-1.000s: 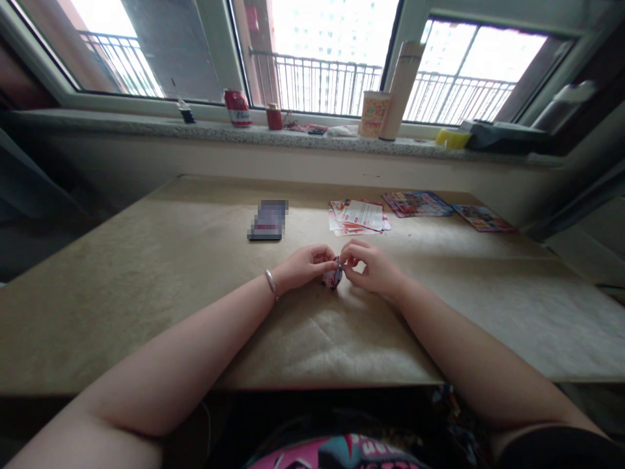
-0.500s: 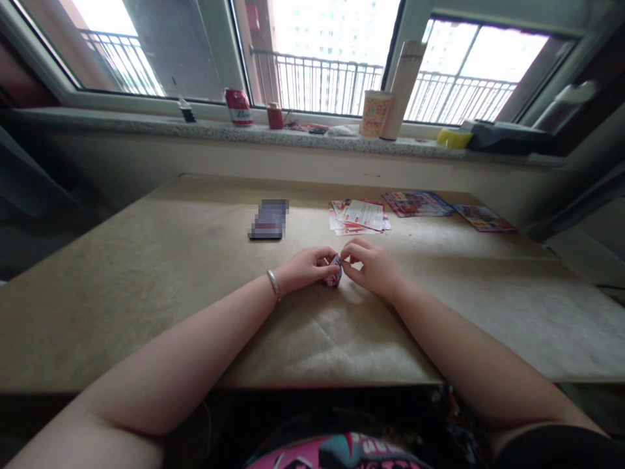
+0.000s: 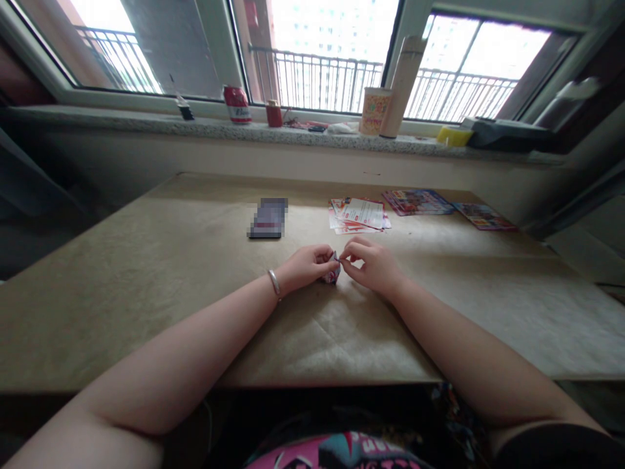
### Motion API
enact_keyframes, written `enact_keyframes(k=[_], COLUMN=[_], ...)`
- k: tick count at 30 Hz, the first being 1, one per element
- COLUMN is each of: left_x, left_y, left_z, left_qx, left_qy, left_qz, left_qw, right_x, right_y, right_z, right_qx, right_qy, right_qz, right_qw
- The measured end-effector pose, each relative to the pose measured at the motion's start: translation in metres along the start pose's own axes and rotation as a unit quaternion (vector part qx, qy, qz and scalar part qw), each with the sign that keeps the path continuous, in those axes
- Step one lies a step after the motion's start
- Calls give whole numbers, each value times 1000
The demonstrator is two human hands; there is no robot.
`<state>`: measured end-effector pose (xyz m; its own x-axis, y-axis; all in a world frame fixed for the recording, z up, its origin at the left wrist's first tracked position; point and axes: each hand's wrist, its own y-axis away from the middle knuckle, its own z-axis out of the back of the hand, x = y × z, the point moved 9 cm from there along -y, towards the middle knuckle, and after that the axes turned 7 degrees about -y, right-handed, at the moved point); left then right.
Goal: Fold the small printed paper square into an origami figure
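Over the middle of the table, my left hand is closed on a small folded piece of printed paper, patterned in purple, red and white. My right hand pinches the upper right edge of the same folded paper between thumb and index finger. Part of the paper is hidden behind my left fingers, so its full shape cannot be made out. A metal bangle circles my left wrist.
Beyond my hands lie a dark, blurred-out phone-like slab, a pile of printed paper sheets, and colourful printed sheets with another stack further right. On the windowsill stand a red can, a paper cup and a tall cylinder.
Both hands stay at the folded paper, with only slight finger shifts. The whole view has moved a little.
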<state>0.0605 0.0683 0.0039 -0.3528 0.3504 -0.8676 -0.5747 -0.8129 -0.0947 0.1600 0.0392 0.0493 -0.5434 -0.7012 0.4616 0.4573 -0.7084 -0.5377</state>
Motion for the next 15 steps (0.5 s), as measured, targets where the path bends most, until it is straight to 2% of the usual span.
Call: enact_keyframes(k=[15], left_x=[-2], left_y=[0], left_z=[0], left_qx=[-1], left_qy=[-13], left_qz=[-10], left_qw=[1000], right_x=[-5], right_y=[0], right_z=[-1], right_qx=[11], right_qy=[-9], right_qz=[-21], right_qw=[1000])
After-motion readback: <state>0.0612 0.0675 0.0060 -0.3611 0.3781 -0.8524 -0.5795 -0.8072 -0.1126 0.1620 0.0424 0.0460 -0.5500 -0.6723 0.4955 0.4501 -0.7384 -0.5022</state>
